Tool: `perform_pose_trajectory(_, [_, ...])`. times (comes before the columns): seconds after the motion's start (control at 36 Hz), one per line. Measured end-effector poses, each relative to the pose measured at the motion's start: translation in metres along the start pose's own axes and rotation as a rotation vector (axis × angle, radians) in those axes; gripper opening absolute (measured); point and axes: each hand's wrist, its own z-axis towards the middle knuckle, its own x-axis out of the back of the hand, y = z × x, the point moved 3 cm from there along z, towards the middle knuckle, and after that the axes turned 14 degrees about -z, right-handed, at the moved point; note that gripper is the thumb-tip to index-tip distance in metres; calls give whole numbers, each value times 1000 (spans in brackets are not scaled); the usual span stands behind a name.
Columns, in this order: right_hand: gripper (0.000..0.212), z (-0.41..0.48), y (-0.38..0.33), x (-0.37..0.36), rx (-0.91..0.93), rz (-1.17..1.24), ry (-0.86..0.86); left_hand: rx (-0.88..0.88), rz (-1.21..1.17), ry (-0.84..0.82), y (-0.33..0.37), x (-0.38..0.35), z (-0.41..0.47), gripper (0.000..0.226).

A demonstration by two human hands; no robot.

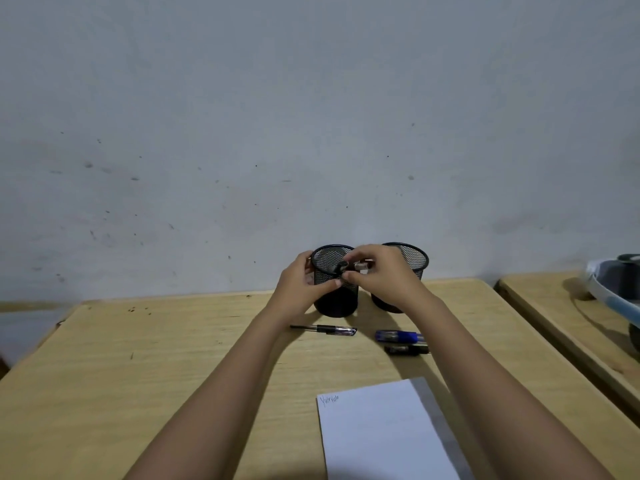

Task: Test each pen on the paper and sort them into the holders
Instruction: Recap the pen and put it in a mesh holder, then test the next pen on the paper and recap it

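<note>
A: Hands, quick?

B: One pen (341,268) is held at centre frame, right in front of the left holder (335,301), near its rim. The dark end is pinched by the left hand (306,280) and the clear barrel by the right hand (379,271). Both hands are curled on it and nothing else is held. Cap on or cap off can't be told.

A: Risks?

B: If the cap is tugged hard, it could be flicked off or dropped into the mesh. The left holder could be knocked, as could the right holder (415,261) behind the right wrist. The black pen (325,329), blue pen (398,336) and short dark pen (407,349) are lying loose on the surface (138,375) and could be rolled by a forearm. The paper (374,434) at lower centre is marked only once, at its upper left corner, so a pen could be mis-sorted if a test is skipped.
</note>
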Motion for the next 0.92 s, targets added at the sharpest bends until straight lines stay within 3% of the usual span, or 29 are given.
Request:
perform_pose_trajectory(0.14, [16,-2,-4,6,-32,0,-15,24,98,-19,8,6,-7,52])
perform_pose_trajectory(0.28, [28,-9,-4,11,-137,96,122,46,133,-20,19,8,-16,55])
perform_pose_trajectory(0.42, [11,-39,-10,5,-161,114,162,68,319,-40,17,28,-38,63])
perform_pose_trajectory(0.53, [10,-63,-20,-23,-110,72,13,127,529,-81,4,51,-77,59])
perform_pose_trajectory(0.61, [21,-69,-27,-44,-60,-63,-108,150,688,-151,-11,65,-102,41])
perform_pose_trajectory(0.75, [28,-61,-40,-68,32,-221,-203,230,853,-190,-24,75,-125,70])
perform_pose_trajectory(0.92, [22,-54,-48,-89,114,-360,-216,205,870,-155,-25,71,-129,72])
